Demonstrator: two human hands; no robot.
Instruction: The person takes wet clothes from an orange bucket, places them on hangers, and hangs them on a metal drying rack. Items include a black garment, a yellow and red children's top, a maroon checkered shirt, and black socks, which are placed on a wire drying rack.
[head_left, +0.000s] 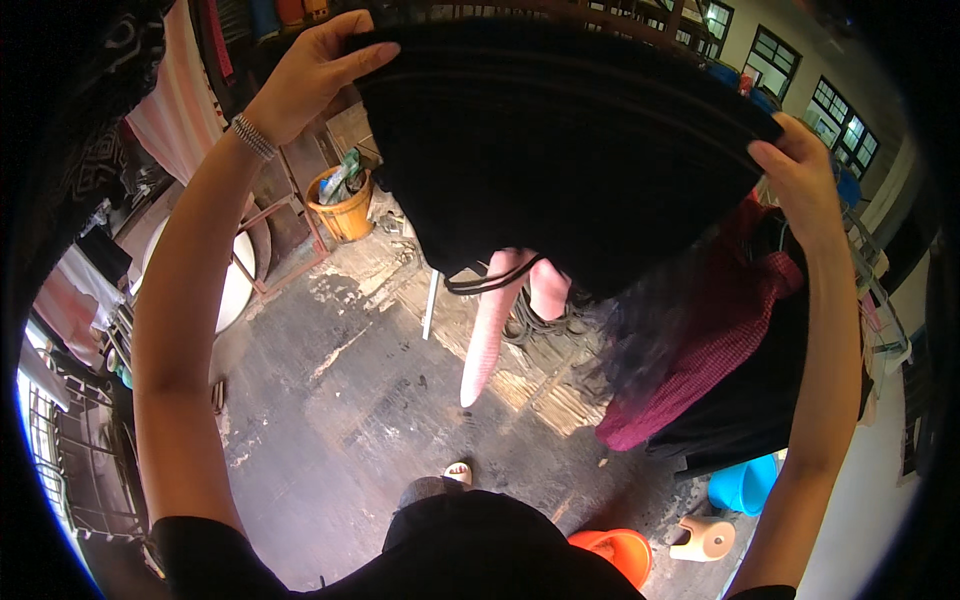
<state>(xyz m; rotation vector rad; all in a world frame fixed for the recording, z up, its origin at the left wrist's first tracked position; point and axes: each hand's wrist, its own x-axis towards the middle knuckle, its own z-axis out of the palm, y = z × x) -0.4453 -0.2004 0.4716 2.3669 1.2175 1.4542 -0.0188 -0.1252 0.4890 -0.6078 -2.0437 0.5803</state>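
A black cloth garment (555, 150) is stretched wide between my raised hands. My left hand (322, 71) pinches its upper left corner between thumb and fingers. At the opposite corner, my right hand (799, 161) grips the edge with the thumb on the near side. Below the garment's lower edge hang a thin dark cord loop (491, 285) and a pink sock (484, 352), with a second pink piece (549, 289) beside it. What these hang from is hidden behind the black cloth. A maroon checked garment (720, 352) hangs near my right forearm.
An orange basin (619, 555), a beige stool (703, 538) and a blue bucket (744, 484) stand on the floor at lower right. A yellow bucket (345, 206) holding plastic bags is at left, near a rusty metal frame (292, 255). Coiled cable (532, 326) lies beyond the sock.
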